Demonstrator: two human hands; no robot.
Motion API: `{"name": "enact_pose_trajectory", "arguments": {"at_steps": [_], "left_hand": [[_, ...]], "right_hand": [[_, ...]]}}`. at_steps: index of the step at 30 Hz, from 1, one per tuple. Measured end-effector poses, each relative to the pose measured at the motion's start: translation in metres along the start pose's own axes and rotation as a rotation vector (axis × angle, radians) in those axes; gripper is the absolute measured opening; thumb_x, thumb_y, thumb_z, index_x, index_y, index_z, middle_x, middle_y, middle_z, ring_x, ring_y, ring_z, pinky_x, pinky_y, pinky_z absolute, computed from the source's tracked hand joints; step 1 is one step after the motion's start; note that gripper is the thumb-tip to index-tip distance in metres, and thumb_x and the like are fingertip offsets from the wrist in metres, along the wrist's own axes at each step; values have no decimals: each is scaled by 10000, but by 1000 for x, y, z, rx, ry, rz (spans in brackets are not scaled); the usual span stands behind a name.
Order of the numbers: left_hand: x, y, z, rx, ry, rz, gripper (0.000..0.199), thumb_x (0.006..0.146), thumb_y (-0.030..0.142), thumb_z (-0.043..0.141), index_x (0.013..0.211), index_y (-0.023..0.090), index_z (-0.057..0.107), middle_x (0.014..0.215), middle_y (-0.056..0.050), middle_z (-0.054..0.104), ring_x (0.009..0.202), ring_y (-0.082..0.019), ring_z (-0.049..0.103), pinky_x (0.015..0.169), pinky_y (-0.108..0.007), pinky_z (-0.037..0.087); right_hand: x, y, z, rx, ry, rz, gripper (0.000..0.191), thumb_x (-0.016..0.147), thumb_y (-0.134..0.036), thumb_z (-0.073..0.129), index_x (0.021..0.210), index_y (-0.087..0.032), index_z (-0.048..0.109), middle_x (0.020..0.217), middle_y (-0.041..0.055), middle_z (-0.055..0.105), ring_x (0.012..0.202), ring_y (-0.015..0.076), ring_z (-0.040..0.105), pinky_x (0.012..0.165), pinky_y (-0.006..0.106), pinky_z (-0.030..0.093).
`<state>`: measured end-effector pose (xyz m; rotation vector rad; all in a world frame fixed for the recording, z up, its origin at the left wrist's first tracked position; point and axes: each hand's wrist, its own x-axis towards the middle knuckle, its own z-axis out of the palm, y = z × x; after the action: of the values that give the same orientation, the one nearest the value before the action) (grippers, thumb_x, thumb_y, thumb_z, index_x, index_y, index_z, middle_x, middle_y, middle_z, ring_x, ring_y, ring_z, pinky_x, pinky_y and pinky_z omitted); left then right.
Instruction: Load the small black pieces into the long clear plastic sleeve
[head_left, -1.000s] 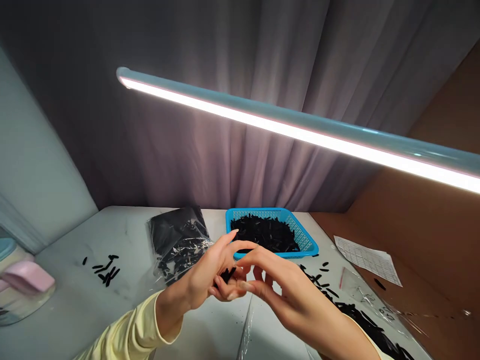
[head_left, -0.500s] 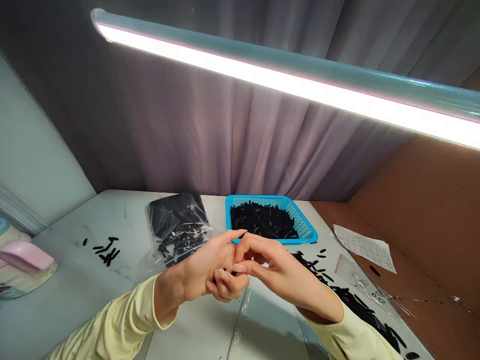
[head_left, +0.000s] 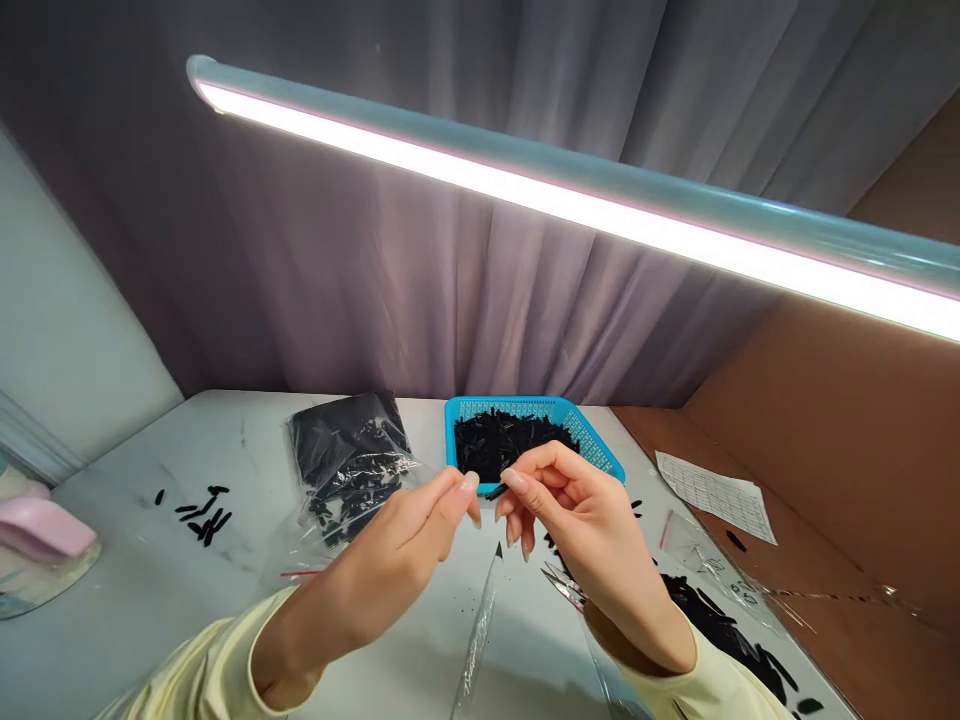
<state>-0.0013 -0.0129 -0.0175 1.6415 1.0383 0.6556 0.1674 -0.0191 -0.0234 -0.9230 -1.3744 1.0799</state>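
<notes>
My right hand (head_left: 581,525) pinches a small black strip (head_left: 495,492) between thumb and forefinger, in front of a blue basket (head_left: 611,460). A short gap to the left, my left hand (head_left: 401,555) is closed, thumb pressed against the forefinger; whatever it holds, if anything, cannot be made out. Many similar black pieces (head_left: 510,435) fill the basket. Beneath the right wrist lies a pointed metal tool (head_left: 561,585), partly hidden by the hand. A clear plastic strip (head_left: 480,630) runs along the tabletop below my hands.
Behind my left hand lies a clear bag (head_left: 352,480) with black sheets and pieces. Loose black strips (head_left: 206,515) are scattered at left near a pink-handled container (head_left: 49,530). More strips (head_left: 712,620), a small bag (head_left: 705,555) and a gridded paper (head_left: 716,495) lie right. A lamp (head_left: 525,185) hangs overhead.
My hands were together, the right fingers at the left palm; now they are apart. The right hand has come away with a black strip, and the left has turned over, fingers closed.
</notes>
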Motion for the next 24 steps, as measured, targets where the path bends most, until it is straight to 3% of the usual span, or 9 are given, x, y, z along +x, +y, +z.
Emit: {"name": "enact_pose_trajectory", "arguments": {"at_steps": [7,18,24], "left_hand": [[5,2,-2,-234,-226,-56,520,891,517,312,521,167,422,425,72,193,428,-79,144,447,-263,129],[3,5,-4,-357,-206,-14,457,862,440,385,497,165,397,435,72,194,428,-67,125,425,-251,93],[1,6,-6,-379,-126,20,390,844,413,434,536,176,397,443,80,187,435,-68,134,414,-236,104]], "right_hand": [[-3,7,4,78,-34,-58,202,822,-337,613,749,-160,550,592,12,617,493,116,585,448,243,531],[-8,3,8,5,-60,-142,127,846,-296,583,817,-175,560,622,4,613,538,129,601,480,256,545],[-12,2,9,-49,-41,-138,133,849,-305,580,823,-176,559,618,0,596,525,125,590,489,260,535]]}}
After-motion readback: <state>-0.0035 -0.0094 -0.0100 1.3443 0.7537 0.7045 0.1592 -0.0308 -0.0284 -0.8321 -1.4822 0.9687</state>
